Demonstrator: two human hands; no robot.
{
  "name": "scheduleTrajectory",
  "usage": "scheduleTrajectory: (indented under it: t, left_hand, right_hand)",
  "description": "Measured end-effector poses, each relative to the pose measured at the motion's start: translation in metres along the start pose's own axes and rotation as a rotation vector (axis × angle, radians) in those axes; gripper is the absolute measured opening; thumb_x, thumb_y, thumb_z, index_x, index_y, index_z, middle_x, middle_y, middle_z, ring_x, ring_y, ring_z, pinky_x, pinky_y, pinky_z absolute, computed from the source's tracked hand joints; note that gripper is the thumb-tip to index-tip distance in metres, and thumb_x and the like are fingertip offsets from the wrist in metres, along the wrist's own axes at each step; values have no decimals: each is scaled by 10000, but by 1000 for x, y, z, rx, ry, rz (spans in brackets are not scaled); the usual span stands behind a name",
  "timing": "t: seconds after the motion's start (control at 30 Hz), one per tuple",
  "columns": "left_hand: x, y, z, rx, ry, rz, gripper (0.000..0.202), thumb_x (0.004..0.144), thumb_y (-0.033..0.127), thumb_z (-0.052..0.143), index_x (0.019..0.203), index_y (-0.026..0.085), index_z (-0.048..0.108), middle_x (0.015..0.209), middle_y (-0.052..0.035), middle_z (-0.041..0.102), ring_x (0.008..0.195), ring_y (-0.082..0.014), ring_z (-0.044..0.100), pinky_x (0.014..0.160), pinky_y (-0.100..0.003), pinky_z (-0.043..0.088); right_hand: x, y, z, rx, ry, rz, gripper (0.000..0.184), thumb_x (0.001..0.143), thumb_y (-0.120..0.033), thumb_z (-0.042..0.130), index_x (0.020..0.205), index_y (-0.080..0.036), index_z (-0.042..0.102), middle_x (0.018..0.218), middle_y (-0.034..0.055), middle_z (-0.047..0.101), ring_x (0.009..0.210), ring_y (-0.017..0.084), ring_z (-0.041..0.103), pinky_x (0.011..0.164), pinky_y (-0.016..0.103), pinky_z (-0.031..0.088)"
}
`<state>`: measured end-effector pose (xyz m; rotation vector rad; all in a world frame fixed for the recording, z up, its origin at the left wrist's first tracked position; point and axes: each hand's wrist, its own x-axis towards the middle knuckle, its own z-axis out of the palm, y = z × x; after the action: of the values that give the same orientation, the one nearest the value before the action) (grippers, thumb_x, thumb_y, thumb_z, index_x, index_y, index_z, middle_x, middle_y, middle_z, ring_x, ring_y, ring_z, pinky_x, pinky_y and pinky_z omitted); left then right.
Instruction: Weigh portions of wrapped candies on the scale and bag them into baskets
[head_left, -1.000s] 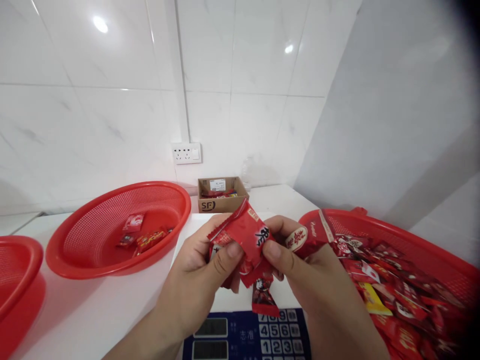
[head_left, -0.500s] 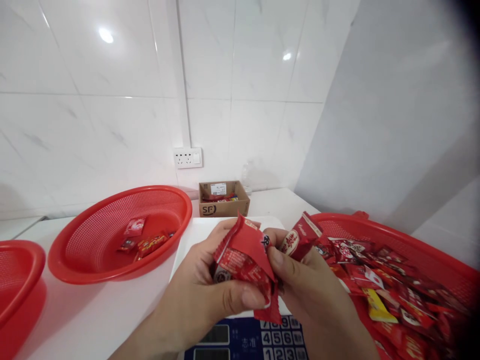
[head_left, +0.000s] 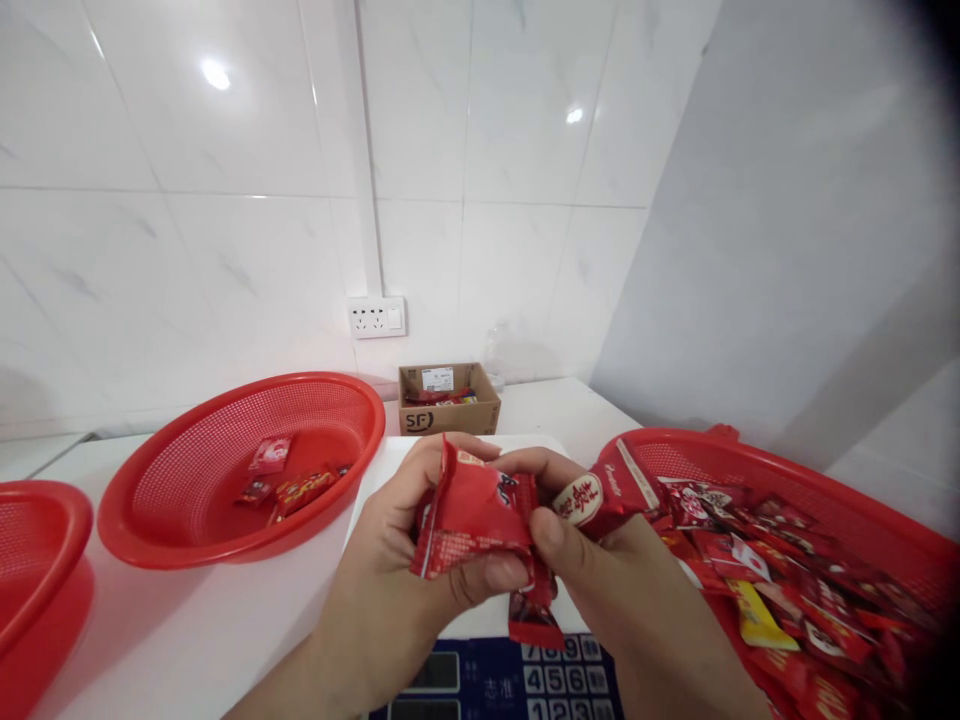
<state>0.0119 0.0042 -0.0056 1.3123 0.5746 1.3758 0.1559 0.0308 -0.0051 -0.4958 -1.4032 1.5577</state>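
Red packets (head_left: 480, 508) in left hand (head_left: 401, 585) and right hand (head_left: 611, 575)

"What's the packet (head_left: 476, 512) made of?"
"Thin, crinkled plastic film, by the look of it, quite shiny."
"And the baskets (head_left: 202, 455)?"
"Smooth, glossy plastic, the sides pierced like mesh."
"The box (head_left: 450, 420)?"
"Matt cardboard, with a smooth paper label (head_left: 438, 379)."
"The wall tiles (head_left: 517, 120)?"
"Polished, glossy enough to throw back light."
"The socket (head_left: 377, 317)?"
"Smooth, hard plastic."

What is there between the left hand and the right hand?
In the head view, a red packet is between left hand and right hand; a second packet shows just below it.
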Motion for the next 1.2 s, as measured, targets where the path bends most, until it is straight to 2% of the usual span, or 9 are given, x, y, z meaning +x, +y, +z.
scheduleTrajectory:
  t: [0.17, 0.27, 0.4, 0.63, 0.73, 0.83, 0.93, 1.03, 1.2]
  left_hand:
    - [-1, -2, -4, 101, 63, 8, 540, 600, 351, 829, 1072, 275, 579, 936, -3, 600, 661, -122, 610, 606, -227, 538]
    - [-1, -2, -4, 209, 77, 90, 350, 630, 309, 813, 931, 250, 644, 1094, -21, 546, 657, -106, 592, 596, -224, 535]
    - [-2, -1, -2, 193, 82, 149, 225, 690, 254, 767, 884, 251, 653, 1056, -8, 526, 565, -70, 560, 502, -197, 515]
    - [-1, 0, -2, 283, 83, 69, 450, 580, 456, 809, 950, 240, 669, 1211, -55, 527, 923, -234, 603, 713, -281, 546]
    - [0, 3, -2, 303, 51, 79, 378, 672, 441, 759, 985, 246, 674, 1240, -58, 532, 1095, -285, 537, 848, -330, 512]
    - [0, 5, -1, 315, 65, 65, 287, 764, 379, 693, 1020, 257, 651, 1199, -51, 577, 1046, -251, 567, 752, -285, 522]
    - [1, 6, 2, 313, 163, 22, 308, 786, 335, 671, 1074, 247, 607, 983, -30, 657, 805, -172, 611, 620, -238, 502]
    - [2, 5, 3, 409, 191, 13, 221, 765, 236, 672, 980, 217, 627, 794, 6, 648, 643, -122, 555, 564, -213, 466]
    - [1, 4, 1, 596, 64, 43, 332, 680, 54, 612, 962, 228, 640, 828, 13, 642, 655, -119, 517, 572, -210, 433]
  right_hand:
    - [-1, 2, -1, 21, 8, 69, 271, 740, -470, 704, 879, -243, 648, 645, -37, 586, 554, 87, 515, 507, 198, 400]
    - [0, 3, -2, 56, 0, 101, 280, 734, -461, 713, 894, -241, 646, 632, -35, 588, 519, 80, 493, 473, 189, 367]
    - [0, 4, -2, 20, 19, 101, 316, 709, -473, 728, 879, -218, 651, 598, -43, 552, 473, 64, 433, 435, 177, 312]
    - [4, 9, 0, 142, 105, 72, 273, 686, -442, 752, 798, -212, 654, 570, -41, 551, 449, 59, 396, 415, 179, 287]
    - [6, 10, 0, 177, 112, 63, 255, 687, -427, 755, 775, -213, 648, 543, -49, 542, 422, 48, 385, 392, 165, 280]
    - [5, 6, -1, 6, 146, -15, 210, 746, -426, 709, 844, -244, 672, 607, -37, 587, 444, 52, 431, 393, 156, 326]
    - [1, 1, -5, -300, 211, -190, 253, 807, -409, 651, 1048, -332, 657, 976, 10, 652, 704, 116, 595, 545, 203, 494]
    - [-4, -4, -9, -486, 148, -290, 391, 800, -409, 656, 1185, -381, 591, 1306, 17, 513, 1077, 211, 562, 837, 324, 532]
    - [-9, -12, -10, -552, -11, -189, 517, 763, -286, 713, 1238, -393, 540, 1362, 3, 473, 1246, 235, 459, 989, 394, 457]
